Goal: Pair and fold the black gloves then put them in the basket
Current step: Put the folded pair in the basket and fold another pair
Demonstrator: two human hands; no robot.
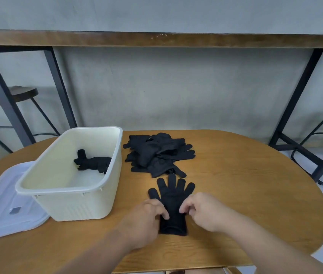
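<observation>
Bare table (255, 184) right of glove pile (157, 154).

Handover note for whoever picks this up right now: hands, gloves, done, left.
Left hand: pinching the flat glove at its left edge near the cuff.
Right hand: pinching the same glove's right edge.
The glove lies fingers away from the person on the table; whether it is one glove or a stacked pair cannot be told.
Done: one folded bundle sits in the basket.
Left: fold this one, basket it, then work through the glove pile beside the basket.
</observation>
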